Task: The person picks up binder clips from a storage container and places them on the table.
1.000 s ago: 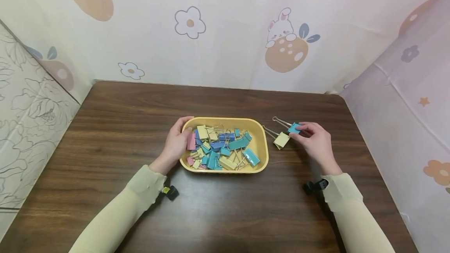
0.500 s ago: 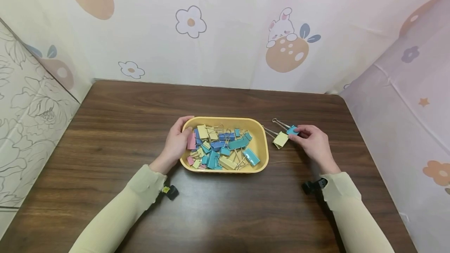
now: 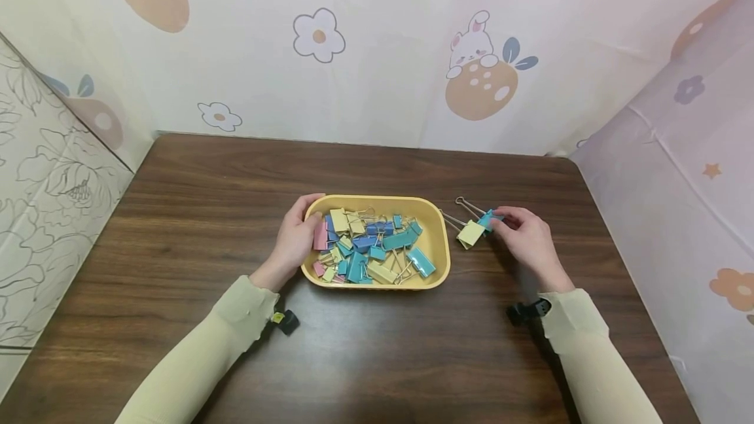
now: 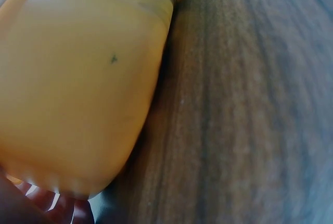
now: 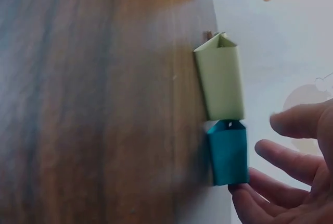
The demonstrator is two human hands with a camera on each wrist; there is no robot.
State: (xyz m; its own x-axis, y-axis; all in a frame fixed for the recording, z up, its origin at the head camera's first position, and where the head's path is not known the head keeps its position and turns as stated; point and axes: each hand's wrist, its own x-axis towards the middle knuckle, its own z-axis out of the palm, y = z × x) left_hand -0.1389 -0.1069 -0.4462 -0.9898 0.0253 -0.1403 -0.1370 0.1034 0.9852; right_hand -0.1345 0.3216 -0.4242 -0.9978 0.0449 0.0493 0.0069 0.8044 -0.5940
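Note:
At the left end of a yellow plastic tray [image 3: 437,267], my left hand [image 3: 294,231] grips the wall, its thumb over the rim. The left wrist view has the tray's outer wall [image 4: 88,78] close up, with fingers curled at its lower corner. A teal binder clip [image 5: 229,153] lies on the table against a larger pale yellow binder clip [image 5: 221,81], right of the tray. Beside the teal clip is my right hand [image 3: 527,241]; its thumb and forefinger stand apart from the clip, while lower fingertips touch its near end.
Inside the tray lie many binder clips in teal, blue, yellow and pink, such as a teal one [image 3: 421,262] and a pink one [image 3: 320,237]. The brown wooden table [image 3: 377,358] ends at a patterned curtain [image 3: 383,84] behind.
My right hand has brought the teal clip slightly left and down, up against the pale yellow clip, and its pinch has loosened. My left hand and the tray have not moved.

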